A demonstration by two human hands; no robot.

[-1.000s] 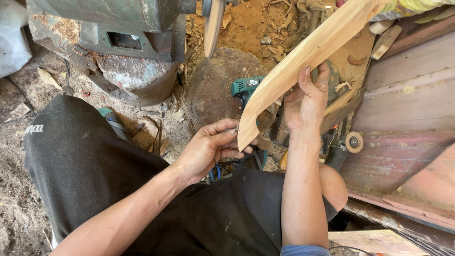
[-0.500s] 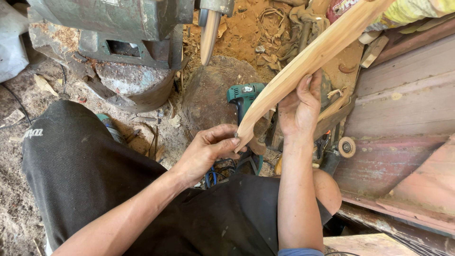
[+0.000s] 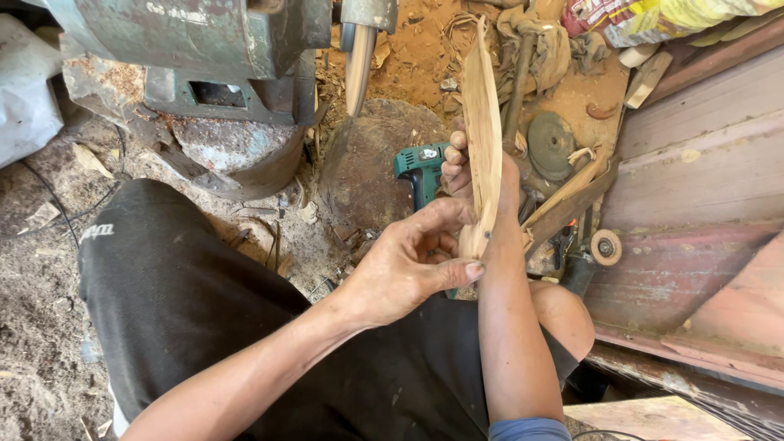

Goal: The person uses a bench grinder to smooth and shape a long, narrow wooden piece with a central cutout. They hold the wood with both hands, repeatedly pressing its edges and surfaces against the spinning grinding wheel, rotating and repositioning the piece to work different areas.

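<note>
- Wood: pale, long, thin curved strip of cut wood [image 3: 483, 139], held edge-on and near upright in front of the person, above the lap, over the sawdust-strewn ground [image 3: 49, 327].
- Far left: whitish plastic sheet or bag [image 3: 24, 90], crumpled, no marking legible.
- Left hand [image 3: 400, 269]: thumb and fingers closed on the strip's lower end, thumb tip pressed on its near face. Grip is a pinch, not a full wrap.
- Upper left to centre: grey-green metal machine body [image 3: 188, 41], with a narrow upright disc or belt [image 3: 358, 69] hanging at its right end; the strip stands apart from it.
- Teal cordless power tool [image 3: 420, 167] lies on the ground, just left of the strip and partly behind the hands.
- Right hand [image 3: 457, 167]: fingers curl round the strip's left edge at mid-length; the palm is hidden behind the wood, so I cannot tell how firm the clasp is.
- Handling, judged: light, fairly stiff along its length but thin enough to flex or split; rough, dry, not slippery. Best held as now, low end plus mid-length.
- Right of strip: round dark grinding disc [image 3: 551, 139] on the sawdust.
- Top right: crumpled printed plastic packaging [image 3: 653, 16], yellow, red and white, lying above reddish wooden planks [image 3: 694, 204].
</note>
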